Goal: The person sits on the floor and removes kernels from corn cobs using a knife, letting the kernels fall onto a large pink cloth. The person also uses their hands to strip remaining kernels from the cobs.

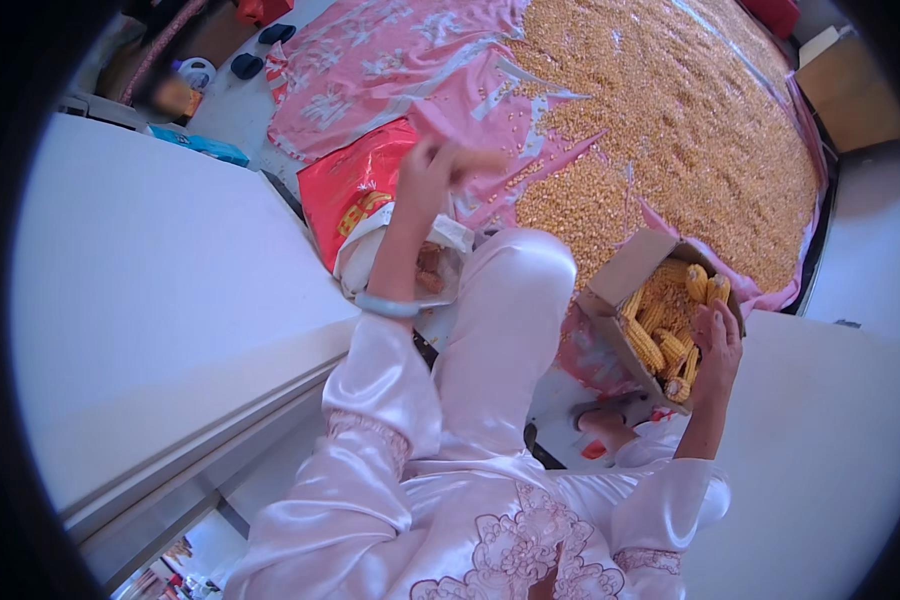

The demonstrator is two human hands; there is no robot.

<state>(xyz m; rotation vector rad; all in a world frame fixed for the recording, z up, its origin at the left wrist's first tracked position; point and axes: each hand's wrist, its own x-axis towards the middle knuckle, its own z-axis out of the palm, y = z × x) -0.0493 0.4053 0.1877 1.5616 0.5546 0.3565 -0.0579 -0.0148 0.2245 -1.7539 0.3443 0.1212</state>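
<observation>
My left hand (424,176) is raised over a red plastic bag (356,176). Its fingers close on a motion-blurred corn cob (480,161), pale orange and seemingly stripped. Bare reddish cobs (430,270) lie inside the bag's open white mouth, below my left wrist. At my right, a tilted cardboard box (622,274) holds several yellow ears of corn (643,345) with loose bits among them. My right hand (718,334) reaches over the box's right side, its fingertips close to the upper ears. What lies under those fingers is hidden.
Shelled corn kernels (667,135) spread thickly beyond my knees over a pink patterned cloth (360,67). White panels (172,247) flank me on the left and a white surface (810,435) on the right. Dark slippers (247,66) and a brown carton (851,90) stand farther off.
</observation>
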